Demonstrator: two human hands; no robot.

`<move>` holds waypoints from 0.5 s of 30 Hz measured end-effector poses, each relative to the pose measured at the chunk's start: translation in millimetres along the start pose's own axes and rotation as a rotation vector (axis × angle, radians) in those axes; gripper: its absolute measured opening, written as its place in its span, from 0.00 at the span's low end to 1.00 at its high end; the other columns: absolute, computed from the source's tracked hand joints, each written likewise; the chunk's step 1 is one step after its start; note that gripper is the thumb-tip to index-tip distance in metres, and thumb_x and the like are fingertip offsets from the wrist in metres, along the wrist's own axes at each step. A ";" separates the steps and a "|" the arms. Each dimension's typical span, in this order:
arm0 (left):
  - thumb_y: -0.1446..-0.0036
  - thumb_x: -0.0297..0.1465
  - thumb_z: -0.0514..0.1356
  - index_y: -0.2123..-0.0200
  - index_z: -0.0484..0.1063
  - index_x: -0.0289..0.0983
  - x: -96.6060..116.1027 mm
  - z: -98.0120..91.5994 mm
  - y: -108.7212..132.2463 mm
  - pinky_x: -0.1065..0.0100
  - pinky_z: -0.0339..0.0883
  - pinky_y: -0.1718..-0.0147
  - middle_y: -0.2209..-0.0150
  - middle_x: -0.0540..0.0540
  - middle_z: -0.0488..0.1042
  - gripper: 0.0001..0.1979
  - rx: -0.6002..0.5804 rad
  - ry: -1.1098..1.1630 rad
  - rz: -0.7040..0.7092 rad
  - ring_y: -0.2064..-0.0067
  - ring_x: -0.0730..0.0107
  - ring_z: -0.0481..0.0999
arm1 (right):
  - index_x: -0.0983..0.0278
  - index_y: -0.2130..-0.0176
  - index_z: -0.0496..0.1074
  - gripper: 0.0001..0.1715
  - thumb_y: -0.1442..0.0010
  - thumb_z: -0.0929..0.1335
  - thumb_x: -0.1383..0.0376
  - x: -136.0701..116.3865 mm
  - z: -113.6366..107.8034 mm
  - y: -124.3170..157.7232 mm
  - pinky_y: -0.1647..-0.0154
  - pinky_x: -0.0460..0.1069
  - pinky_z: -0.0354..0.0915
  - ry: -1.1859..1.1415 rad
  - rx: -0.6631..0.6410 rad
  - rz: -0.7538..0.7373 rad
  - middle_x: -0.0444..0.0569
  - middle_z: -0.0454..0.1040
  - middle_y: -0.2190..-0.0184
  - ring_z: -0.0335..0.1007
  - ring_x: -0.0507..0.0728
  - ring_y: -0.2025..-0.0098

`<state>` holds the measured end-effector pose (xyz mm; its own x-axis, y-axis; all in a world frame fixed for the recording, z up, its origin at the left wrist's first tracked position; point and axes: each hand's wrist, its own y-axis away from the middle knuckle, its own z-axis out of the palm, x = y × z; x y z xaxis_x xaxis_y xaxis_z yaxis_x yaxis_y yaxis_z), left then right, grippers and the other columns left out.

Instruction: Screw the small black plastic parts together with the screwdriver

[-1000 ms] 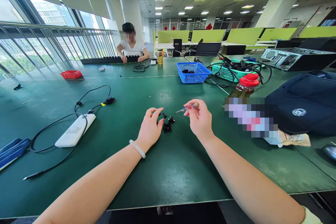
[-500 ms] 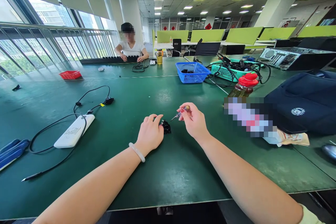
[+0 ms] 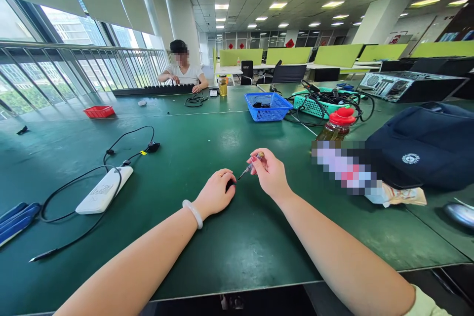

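Note:
My left hand (image 3: 217, 192), with a pale bangle at the wrist, rests on the green table (image 3: 237, 256). Its thumb and fingers curl around a small black part (image 3: 230, 184), most of which they hide. In my right hand (image 3: 272, 173) is a small screwdriver (image 3: 246, 171) with a see-through handle, pinched between thumb and fingers. The screwdriver slants down to the left, its tip close to the fingers of my left hand. Whether the tip touches the black part I cannot tell.
Left lie a white power bank (image 3: 105, 190) with black cables and blue gloves (image 3: 17, 219). Farther back stand a red tray (image 3: 99, 111), a blue basket (image 3: 268, 111) and a green basket (image 3: 314, 106). A red-capped bottle (image 3: 338, 123) and dark bag (image 3: 425, 148) are right. A person (image 3: 182, 71) sits opposite.
My left fingers have closed over the black part, which lay more exposed beside the thumb before. The screwdriver tip has come down and left, nearer to the left hand. The view has tilted slightly up.

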<state>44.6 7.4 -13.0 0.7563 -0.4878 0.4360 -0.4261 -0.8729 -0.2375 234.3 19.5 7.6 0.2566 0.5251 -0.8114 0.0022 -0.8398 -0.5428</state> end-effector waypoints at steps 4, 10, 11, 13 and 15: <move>0.45 0.23 0.52 0.55 0.74 0.37 -3.5 1.9 -1.4 0.53 0.59 0.37 0.45 0.40 0.70 0.17 -0.011 -0.051 0.008 0.40 0.57 0.66 | 0.61 0.60 0.68 0.15 0.35 0.64 0.53 1.5 -2.4 0.2 0.70 0.48 0.70 -0.021 -0.037 -0.028 0.47 0.77 0.69 0.71 0.51 0.76; 0.41 0.27 0.51 0.55 0.75 0.39 -17.0 -9.3 7.0 0.52 0.56 0.35 0.46 0.42 0.70 0.15 -0.048 -0.050 0.044 0.40 0.58 0.65 | 0.61 0.60 0.68 0.12 0.35 0.64 0.55 -0.2 -3.0 0.9 0.69 0.49 0.70 -0.004 -0.070 -0.061 0.47 0.77 0.69 0.71 0.52 0.76; 0.39 0.31 0.51 0.55 0.75 0.40 -22.9 -14.9 12.0 0.53 0.56 0.36 0.45 0.42 0.70 0.14 -0.079 -0.036 0.082 0.41 0.59 0.66 | 0.61 0.60 0.68 0.12 0.35 0.64 0.55 -0.9 -3.1 0.6 0.69 0.49 0.70 -0.011 -0.070 -0.058 0.47 0.77 0.70 0.71 0.52 0.76; 0.37 0.36 0.50 0.55 0.75 0.41 -40.5 -28.7 24.5 0.55 0.57 0.36 0.44 0.42 0.69 0.15 -0.140 -0.030 0.113 0.40 0.60 0.66 | 0.61 0.61 0.68 0.12 0.35 0.64 0.56 -2.0 -3.4 -0.3 0.70 0.49 0.70 -0.028 -0.069 -0.047 0.47 0.77 0.70 0.71 0.52 0.76; 0.36 0.37 0.48 0.55 0.75 0.41 -66.0 -44.6 37.8 0.56 0.58 0.36 0.43 0.43 0.68 0.17 -0.144 -0.057 0.066 0.40 0.61 0.65 | 0.61 0.61 0.68 0.11 0.36 0.64 0.56 -2.6 -3.5 -0.8 0.71 0.48 0.70 -0.040 -0.062 -0.041 0.47 0.77 0.69 0.71 0.52 0.76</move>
<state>-43.5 6.8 -12.0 0.7496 -0.5472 0.3725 -0.5396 -0.8310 -0.1350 236.9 18.3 10.9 0.2161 0.5632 -0.7976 0.0716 -0.8238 -0.5623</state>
